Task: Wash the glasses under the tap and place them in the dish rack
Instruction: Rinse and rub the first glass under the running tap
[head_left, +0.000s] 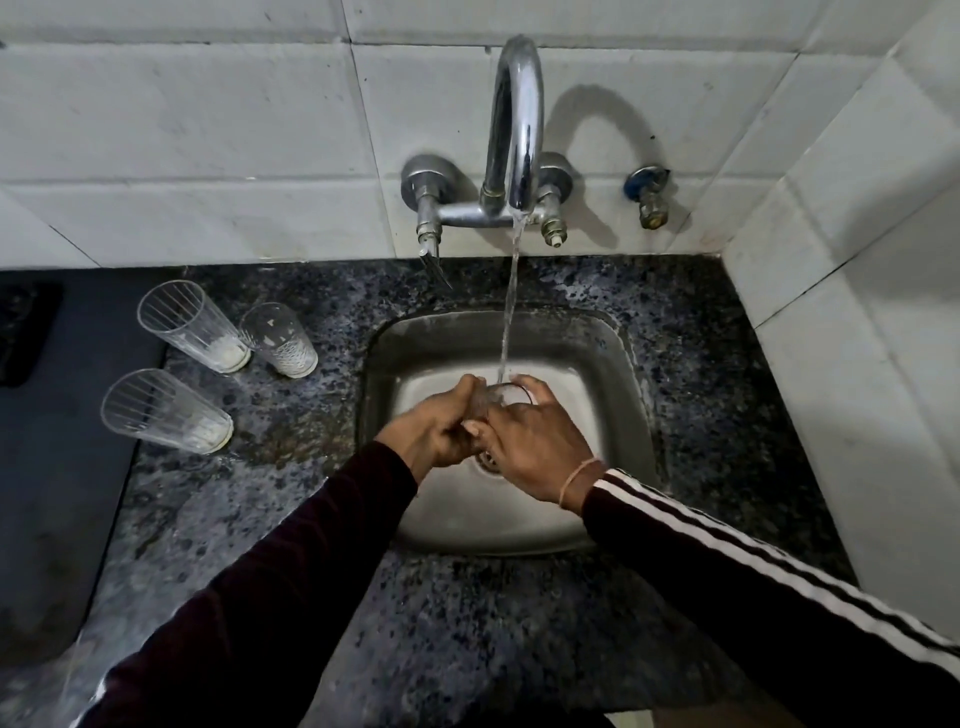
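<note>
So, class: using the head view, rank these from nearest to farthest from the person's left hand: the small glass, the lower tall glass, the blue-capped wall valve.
From the left hand, over the sink:
1. Small glass, on the counter left of the sink.
2. Lower tall glass, farther left, near the dark mat; close to the small glass in distance.
3. Blue-capped wall valve, up on the tiles, right of the tap.
</note>
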